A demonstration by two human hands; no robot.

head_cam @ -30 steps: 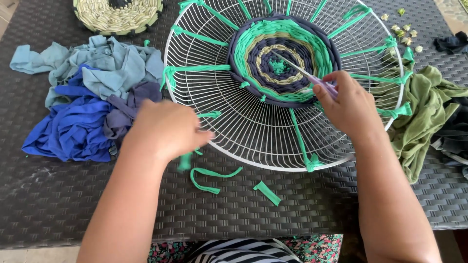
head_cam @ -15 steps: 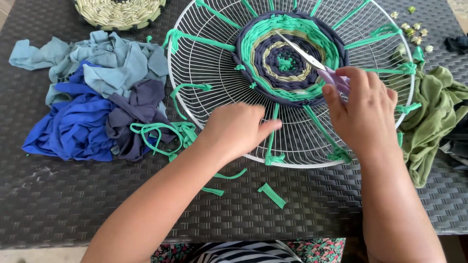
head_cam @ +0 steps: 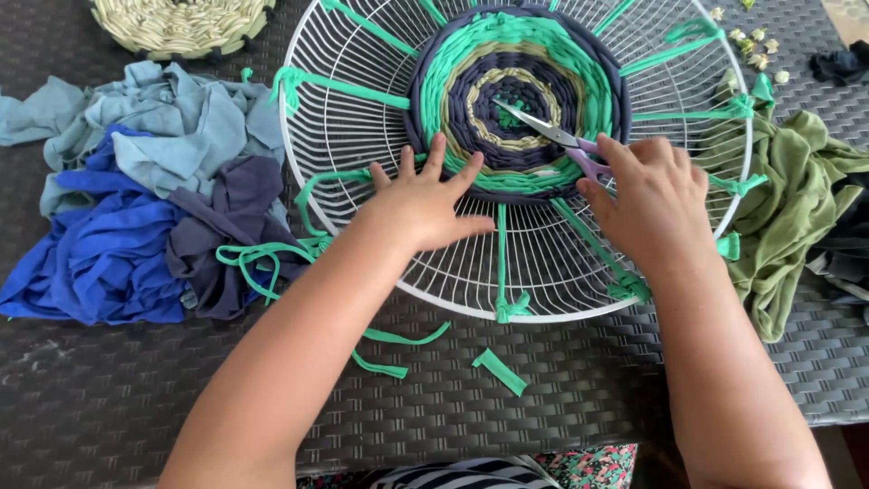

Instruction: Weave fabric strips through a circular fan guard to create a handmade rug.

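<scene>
The left hand [head_cam: 425, 204] lies flat on the white wire guard [head_cam: 362, 136], fingers [head_cam: 436, 156] spread apart and holding nothing; their tips touch the lower edge of the round weave [head_cam: 516, 91] of green, navy and tan cloth strips at the guard's middle. The right hand [head_cam: 656, 204] is just right of those fingers, with its own fingers closed on the purple handles of the scissors [head_cam: 552, 136]. The blades point up and left from the right fingers, lying on the weave, their tips at its tan inner ring; whether the blades are parted cannot be told.

Below the left fingers a green strip [head_cam: 501, 263] runs down from the weave to a knot on the guard's rim. Further below, on the dark woven desk [head_cam: 109, 398], lie short green scraps [head_cam: 498, 369]. Left of the left fingers is a pile of blue, navy and pale blue cloth [head_cam: 118, 199]; right of the right fingers lies olive cloth [head_cam: 787, 208]. Up and left of the fingers, well apart, sits a pale woven mat [head_cam: 181, 23].
</scene>
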